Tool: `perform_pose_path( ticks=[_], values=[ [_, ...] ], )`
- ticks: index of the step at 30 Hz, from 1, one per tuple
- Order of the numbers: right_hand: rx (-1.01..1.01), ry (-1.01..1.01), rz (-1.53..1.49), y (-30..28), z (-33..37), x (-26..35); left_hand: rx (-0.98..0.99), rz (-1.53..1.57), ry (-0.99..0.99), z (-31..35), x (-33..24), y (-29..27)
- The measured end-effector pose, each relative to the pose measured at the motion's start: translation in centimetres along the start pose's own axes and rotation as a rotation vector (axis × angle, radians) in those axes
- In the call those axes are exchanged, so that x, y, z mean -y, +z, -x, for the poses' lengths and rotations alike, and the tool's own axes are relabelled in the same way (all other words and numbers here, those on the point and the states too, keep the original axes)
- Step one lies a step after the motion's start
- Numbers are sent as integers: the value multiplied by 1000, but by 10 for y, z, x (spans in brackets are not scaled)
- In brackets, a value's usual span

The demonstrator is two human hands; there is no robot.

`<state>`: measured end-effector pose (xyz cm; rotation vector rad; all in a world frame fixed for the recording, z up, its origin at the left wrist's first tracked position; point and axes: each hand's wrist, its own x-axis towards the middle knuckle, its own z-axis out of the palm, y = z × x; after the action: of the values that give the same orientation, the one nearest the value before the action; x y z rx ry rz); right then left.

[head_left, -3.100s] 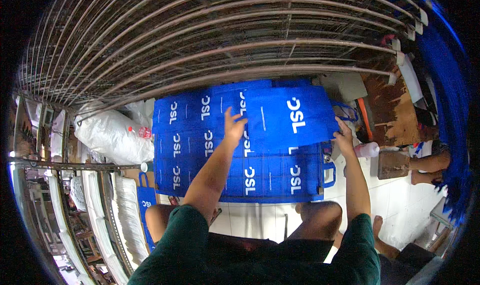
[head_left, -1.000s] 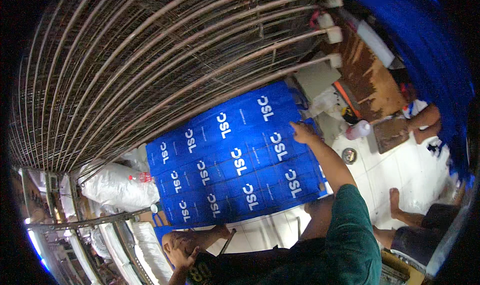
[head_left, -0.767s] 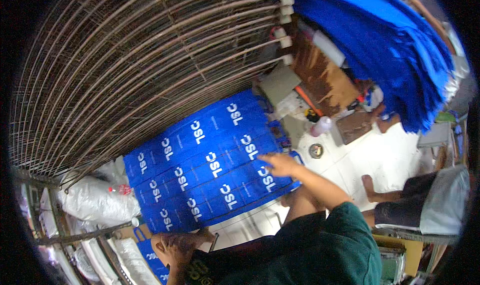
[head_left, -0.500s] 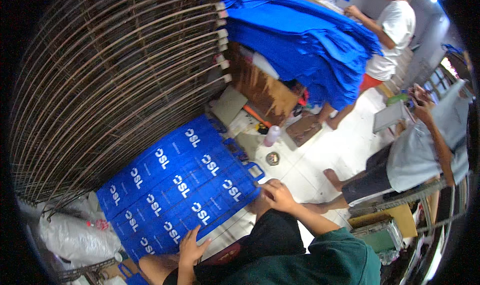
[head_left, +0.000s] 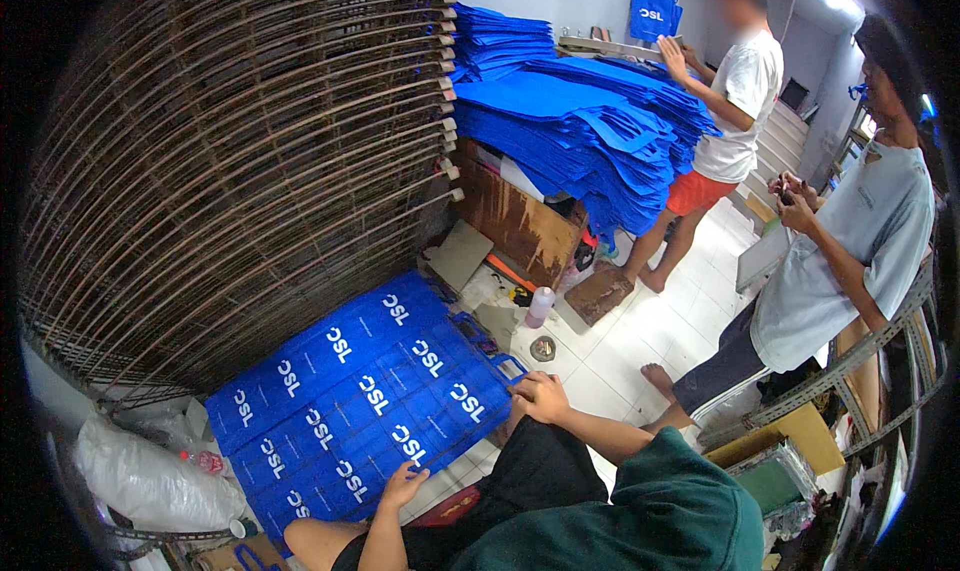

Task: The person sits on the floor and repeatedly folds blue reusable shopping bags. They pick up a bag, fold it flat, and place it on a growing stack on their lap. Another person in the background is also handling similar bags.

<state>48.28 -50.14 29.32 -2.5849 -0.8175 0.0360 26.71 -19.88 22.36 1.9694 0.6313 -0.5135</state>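
Note:
Blue printed fabric bags [head_left: 340, 396] lie overlapping in rows in front of me, with their loop handles along the far right side. My left hand [head_left: 403, 488] is at the near edge of the bags, its thumb and fingers apart and the fingertips by the fabric. At the right corner, beside a handle, my right hand [head_left: 541, 399] has its fingers curled on the bag's edge, just over my knee. The fingertips of that hand are partly hidden.
A tall wire drying rack [head_left: 250, 171] stands at left. Blue fabric pieces [head_left: 590, 121] are piled on a wooden cabinet, with two people beyond. A bottle [head_left: 540, 307] and an ashtray [head_left: 542, 348] sit on the tiles. A clear plastic sack [head_left: 150, 476] lies lower left.
My view has tilted up, showing more of the two people and the far room. My left hand's fingers have drawn closer together; my right hand stays at the bag corner.

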Motion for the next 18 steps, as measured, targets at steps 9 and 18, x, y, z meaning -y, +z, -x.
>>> perform_pose_path(
  ticks=[9,18],
  values=[
    [-276,-234,-391,-52,-16,46,-2,-64,-102,-7,45,6],
    [-1104,-392,-411,-329,-150,32,-68,-115,-204,9,97,7]
  ],
)
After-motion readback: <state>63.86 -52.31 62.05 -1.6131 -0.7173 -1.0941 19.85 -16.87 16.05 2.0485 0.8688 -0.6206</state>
